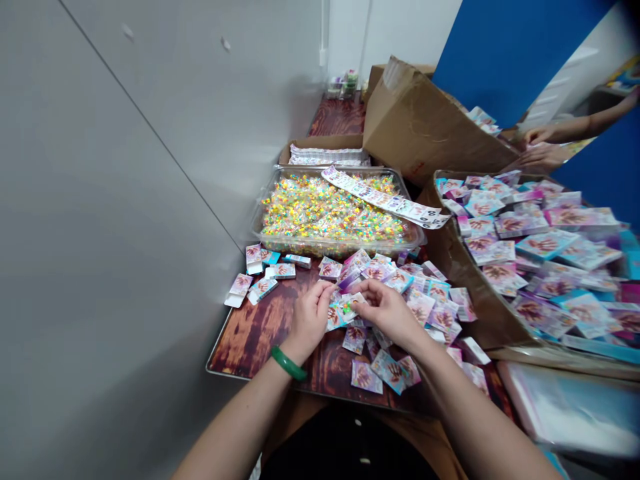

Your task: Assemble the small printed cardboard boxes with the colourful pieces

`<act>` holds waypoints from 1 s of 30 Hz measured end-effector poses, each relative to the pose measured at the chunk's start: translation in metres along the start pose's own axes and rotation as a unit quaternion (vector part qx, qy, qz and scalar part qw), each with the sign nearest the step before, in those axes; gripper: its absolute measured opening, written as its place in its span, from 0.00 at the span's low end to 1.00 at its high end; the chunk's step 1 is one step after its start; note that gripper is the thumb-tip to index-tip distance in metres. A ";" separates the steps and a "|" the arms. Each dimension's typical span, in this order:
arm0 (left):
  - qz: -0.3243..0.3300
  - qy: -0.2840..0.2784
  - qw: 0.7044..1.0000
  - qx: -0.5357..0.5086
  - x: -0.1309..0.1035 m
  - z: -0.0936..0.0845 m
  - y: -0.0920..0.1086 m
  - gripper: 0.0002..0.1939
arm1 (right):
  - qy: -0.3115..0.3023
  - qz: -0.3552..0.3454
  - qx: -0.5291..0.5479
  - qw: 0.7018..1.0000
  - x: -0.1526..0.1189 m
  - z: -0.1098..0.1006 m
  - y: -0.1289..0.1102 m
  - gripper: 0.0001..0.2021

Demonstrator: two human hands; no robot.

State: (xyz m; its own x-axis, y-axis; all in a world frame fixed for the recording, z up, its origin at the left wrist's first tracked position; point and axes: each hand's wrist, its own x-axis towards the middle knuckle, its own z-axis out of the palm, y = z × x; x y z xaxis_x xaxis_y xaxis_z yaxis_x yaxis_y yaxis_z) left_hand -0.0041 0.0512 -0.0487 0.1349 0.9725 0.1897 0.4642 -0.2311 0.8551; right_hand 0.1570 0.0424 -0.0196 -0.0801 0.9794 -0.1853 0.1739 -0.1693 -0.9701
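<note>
Between my hands is a small clear packet of coloured beads (347,307), green and orange ones showing. My left hand (311,315), with a green bangle at the wrist, is closed in a pinch at the packet's left edge. From the right, my right hand (386,308) pinches the same packet between thumb and fingers. A small blue-edged printed box (333,318) shows right under the packet; whether a hand also grips it, I cannot tell. Around my hands lie many small printed boxes (393,370) in pink, purple and blue.
Behind my hands stands a clear plastic tub (345,248) full of bead packets, a printed strip (383,198) across it. A carton (453,257) of printed boxes is at right, near plastic bags (575,407). Several boxes (263,289) lie left. Another person's hands (543,147) work far right.
</note>
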 end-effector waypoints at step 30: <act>-0.237 -0.138 0.904 -0.329 -0.007 0.002 -0.003 0.21 | 0.084 -0.165 -0.171 0.968 0.002 0.009 0.001 0.09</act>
State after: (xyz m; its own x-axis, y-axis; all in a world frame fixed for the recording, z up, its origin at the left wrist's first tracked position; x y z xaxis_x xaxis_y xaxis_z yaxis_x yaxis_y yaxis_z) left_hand -0.0044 0.0451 -0.0534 0.3129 0.8934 -0.3224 -0.0813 0.3633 0.9281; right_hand 0.1483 0.0433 -0.0228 -0.0309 0.9828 0.1821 0.4831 0.1742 -0.8580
